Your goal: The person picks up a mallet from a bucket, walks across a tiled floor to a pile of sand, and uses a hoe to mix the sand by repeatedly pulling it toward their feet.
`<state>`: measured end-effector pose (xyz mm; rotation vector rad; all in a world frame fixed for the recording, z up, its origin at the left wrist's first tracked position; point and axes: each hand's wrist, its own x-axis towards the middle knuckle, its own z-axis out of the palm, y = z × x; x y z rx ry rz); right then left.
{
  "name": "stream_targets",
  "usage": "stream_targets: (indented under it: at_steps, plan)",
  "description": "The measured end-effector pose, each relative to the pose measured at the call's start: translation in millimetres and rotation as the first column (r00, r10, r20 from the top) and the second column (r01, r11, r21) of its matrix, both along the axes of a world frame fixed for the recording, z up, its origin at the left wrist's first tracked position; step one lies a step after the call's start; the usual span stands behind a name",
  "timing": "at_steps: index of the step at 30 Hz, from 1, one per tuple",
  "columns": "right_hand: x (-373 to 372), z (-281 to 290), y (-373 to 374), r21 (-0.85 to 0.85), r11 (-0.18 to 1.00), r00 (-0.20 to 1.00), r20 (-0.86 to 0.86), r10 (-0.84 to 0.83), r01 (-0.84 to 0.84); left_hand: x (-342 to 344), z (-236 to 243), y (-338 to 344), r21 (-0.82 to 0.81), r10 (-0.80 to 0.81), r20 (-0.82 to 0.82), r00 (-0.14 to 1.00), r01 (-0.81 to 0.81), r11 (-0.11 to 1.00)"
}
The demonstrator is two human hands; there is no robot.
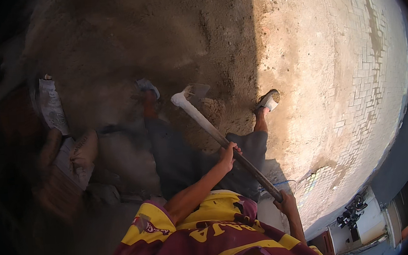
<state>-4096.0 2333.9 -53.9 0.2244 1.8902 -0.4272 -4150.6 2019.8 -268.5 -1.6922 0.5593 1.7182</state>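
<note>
A long-handled hoe [198,118], whitened along its upper part, runs diagonally across my body, its metal blade [200,90] over the dusty, shaded dirt between my feet [270,101]. I cannot tell whether the blade touches the ground. My left hand [228,154] is closed around the middle of the handle. My right hand [286,203] grips the dark lower end of the handle, beside my hip.
Bulging and flattened sacks [81,155] lie in shadow at my left, partly lost in dark haze. Sunlit block paving [367,55] spreads along the right. A thin blue line [286,182] runs behind the handle. A dark motorcycle [351,211] stands at the lower right.
</note>
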Motion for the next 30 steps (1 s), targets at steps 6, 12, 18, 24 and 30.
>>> stream_targets:
  at_steps: [6, 12, 18, 24, 30]
  plan:
    - [-122, -81, -115, -0.253, 0.966, 0.866, -0.493, -0.090, -0.044, -192, 62, -88, -0.384, -0.096, -0.584, 0.806, -0.171, 0.907]
    - [-229, -73, -310, -0.413, 0.871, 0.852, -0.322, -0.413, 0.266, -289, 137, -252, -0.412, -0.254, -0.813, 0.524, -0.209, 0.887]
    - [-302, -33, -486, -0.291, 0.868, 0.824, -0.300, -0.481, 0.401, -168, 80, -472, -0.367, -0.080, -0.792, 0.605, -0.368, 0.854]
    - [-446, -117, -621, -0.089, 0.838, 0.814, 0.311, -0.491, 0.539, 87, 51, -650, -0.871, -0.281, -0.064, 0.957, 0.084, 0.484]
    - [-471, -133, -677, -0.033, 0.745, 0.708, 0.341, -0.618, 0.666, 271, 121, -593, -0.780, -0.157, 0.160, 0.975, 0.222, 0.585]
